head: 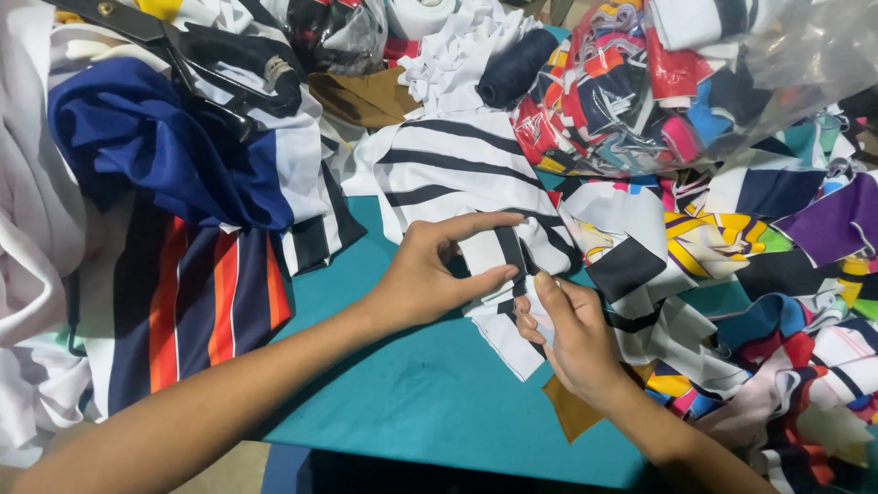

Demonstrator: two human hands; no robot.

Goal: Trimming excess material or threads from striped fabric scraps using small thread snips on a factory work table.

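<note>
My left hand (430,270) pinches a white fabric scrap with black stripes (498,252) between thumb and forefinger over the teal table (430,393). My right hand (567,334) grips the lower end of the same striped scrap, its thumb pressed on the cloth just below my left thumb. A larger piece of white cloth with black stripes (457,165) lies spread just behind the hands.
A clear plastic bag of colourful scraps (658,82) sits at the back right. Loose multicoloured scraps (777,302) pile on the right. Blue cloth (155,146), orange-and-navy striped cloth (192,302) and large black scissors (201,64) lie at the left. A dark thread spool (514,66) stands behind.
</note>
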